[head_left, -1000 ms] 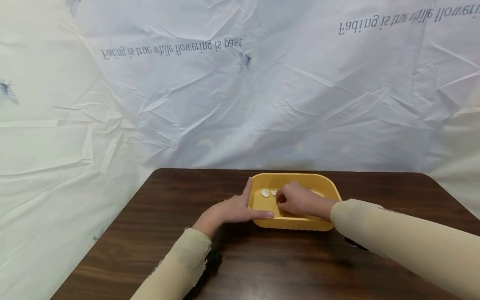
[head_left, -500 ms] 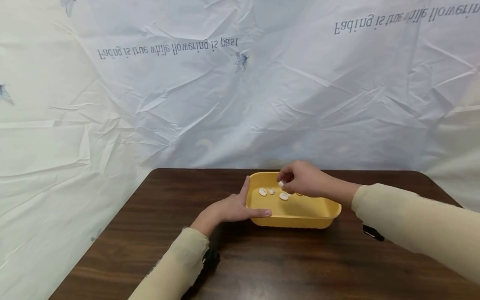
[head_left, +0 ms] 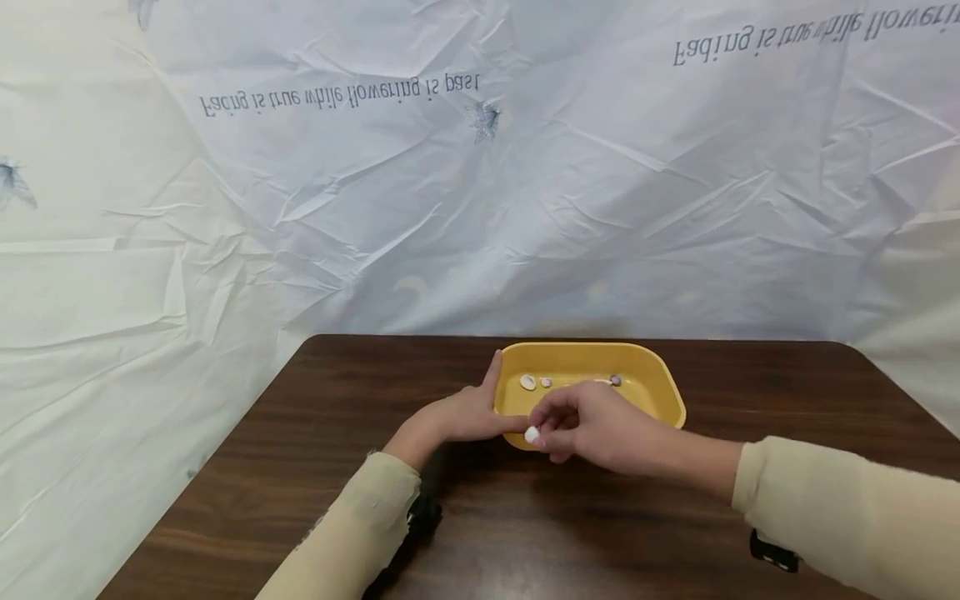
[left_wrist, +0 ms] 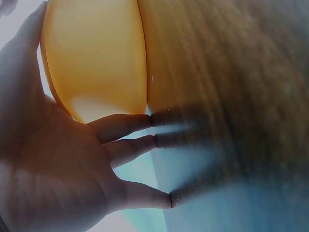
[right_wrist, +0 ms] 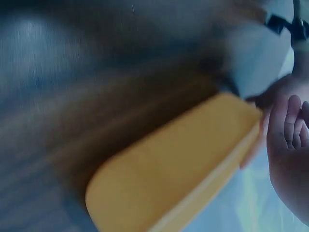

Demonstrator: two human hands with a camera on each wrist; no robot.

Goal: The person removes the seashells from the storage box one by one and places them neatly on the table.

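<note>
A yellow plastic tray [head_left: 573, 358] with rounded corners stands near the far table edge. My left hand [head_left: 468, 414] rests against its left end, thumb along the near rim; in the left wrist view the straight fingers [left_wrist: 123, 125] reach down to the tabletop. Between thumb and fingertips, my right hand [head_left: 611, 433] pinches a small white shell-like piece [head_left: 532, 435] over the tray's near rim, close to the left thumb. Inside lie a white oval piece [head_left: 528, 382], a smaller pale one [head_left: 546, 382] and a dark one [head_left: 616, 380]. The right hand hides part of the tray.
The dark wood-grain table [head_left: 300, 492] extends around the tray on both sides and toward the front. Behind it hangs a creased pale sheet [head_left: 450, 217] with printed words. Black wrist devices show below both sleeves.
My right hand has come up out of the tray with the small white piece, then moved toward me and left to the near rim. The left hand stays at the tray's end.
</note>
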